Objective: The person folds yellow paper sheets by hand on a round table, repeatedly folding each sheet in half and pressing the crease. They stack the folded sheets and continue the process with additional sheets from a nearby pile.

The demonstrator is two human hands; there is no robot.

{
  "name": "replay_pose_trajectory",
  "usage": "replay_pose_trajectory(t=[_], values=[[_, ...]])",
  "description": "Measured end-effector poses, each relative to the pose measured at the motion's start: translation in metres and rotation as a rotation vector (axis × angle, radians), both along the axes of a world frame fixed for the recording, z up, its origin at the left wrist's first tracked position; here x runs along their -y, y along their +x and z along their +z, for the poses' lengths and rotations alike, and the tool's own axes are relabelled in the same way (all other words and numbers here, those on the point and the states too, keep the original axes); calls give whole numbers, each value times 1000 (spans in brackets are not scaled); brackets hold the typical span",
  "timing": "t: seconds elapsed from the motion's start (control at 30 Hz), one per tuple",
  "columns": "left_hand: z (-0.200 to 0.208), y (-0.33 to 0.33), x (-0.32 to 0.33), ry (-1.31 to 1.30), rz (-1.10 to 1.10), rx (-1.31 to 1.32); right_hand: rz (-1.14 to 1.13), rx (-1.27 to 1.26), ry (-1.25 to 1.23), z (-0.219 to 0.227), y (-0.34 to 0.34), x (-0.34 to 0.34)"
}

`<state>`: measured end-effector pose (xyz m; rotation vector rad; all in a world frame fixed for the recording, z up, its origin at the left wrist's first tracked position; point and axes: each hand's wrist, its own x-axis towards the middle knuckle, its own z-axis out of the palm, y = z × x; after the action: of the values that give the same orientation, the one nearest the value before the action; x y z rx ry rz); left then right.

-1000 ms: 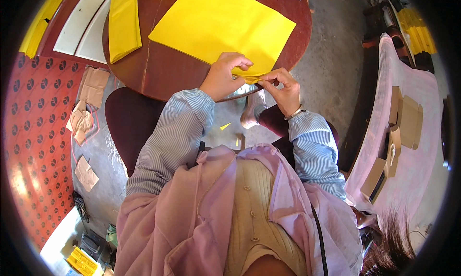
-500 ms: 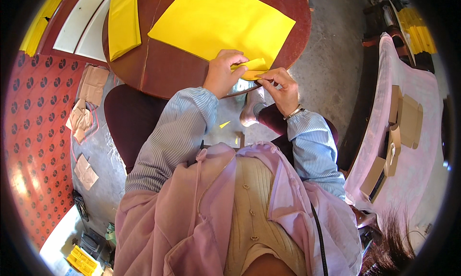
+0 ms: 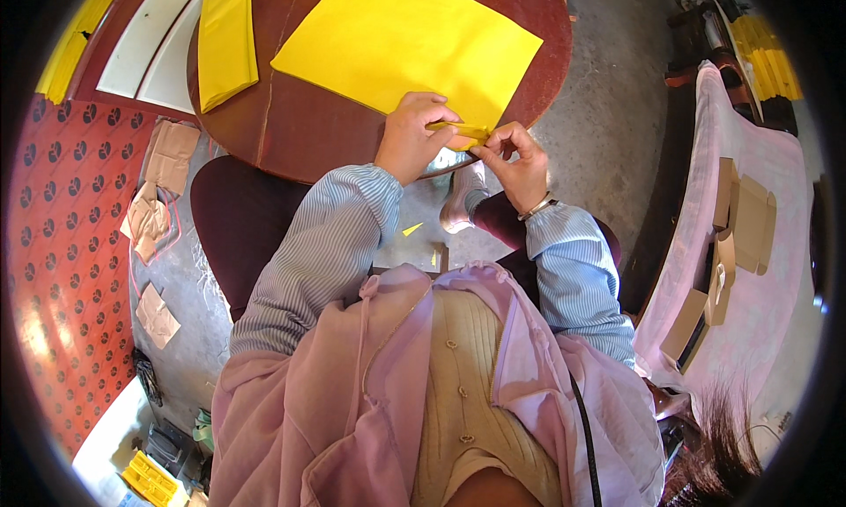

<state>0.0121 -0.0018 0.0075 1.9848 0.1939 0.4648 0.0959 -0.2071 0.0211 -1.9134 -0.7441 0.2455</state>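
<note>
A large yellow sheet (image 3: 410,44), of paper or cloth, lies flat on the round brown table (image 3: 304,137). At the table's near edge both hands pinch a small folded yellow piece (image 3: 465,131); whether it is a corner of the large sheet or a separate piece I cannot tell. My left hand (image 3: 416,137) is closed on its left part, thumb below and fingers above. My right hand (image 3: 518,161) grips its right end between thumb and fingertips. Farther left on the table rests a folded yellow bundle (image 3: 227,44).
A bench with a pink cover (image 3: 696,242) stands to the right, bearing opened cardboard boxes (image 3: 752,220). Brown paper pieces (image 3: 159,316) lie on the floor at left. Between my legs a small yellow scrap (image 3: 411,229) lies on the floor. A yellow crate (image 3: 150,479) is at the lower left.
The small yellow piece has been folded down narrower between my fingers. My right hand has shifted slightly at its right end; my left hand stays almost in place.
</note>
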Motion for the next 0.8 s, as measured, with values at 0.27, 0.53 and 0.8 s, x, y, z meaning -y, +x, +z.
replay_pose_trajectory(t=[0.27, 0.53, 0.8], values=[[-3, 2, -6, -69, 9, -71, 86, 197, 24, 3, 2, 2], [-2, 1, -8, -14, -13, -45, 63, 132, -4, 3, 2, 2], [0, 1, -7, -41, -12, -53, 134, 188, -14, 2, 5, 3]])
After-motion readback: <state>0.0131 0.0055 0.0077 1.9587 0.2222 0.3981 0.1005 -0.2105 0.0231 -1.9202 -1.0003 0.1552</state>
